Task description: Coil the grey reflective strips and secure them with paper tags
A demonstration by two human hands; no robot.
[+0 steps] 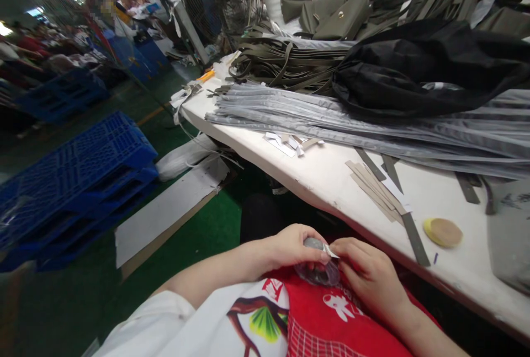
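Observation:
Close to my body, over the red apron, my left hand is closed around what looks like a roll of clear tape. A grey rounded piece shows between its thumb and fingers. At the top of the roll sticks out a small white scrap. My right hand meets it from the right, fingertips pinched at the scrap's end. Those fingers partly hide what they grip.
The white table bears long grey wrapped strips, dark strap bundles, a black bag, beige card strips and a round yellow-rimmed disc. Blue pallets and a flat carton lie on the floor to the left.

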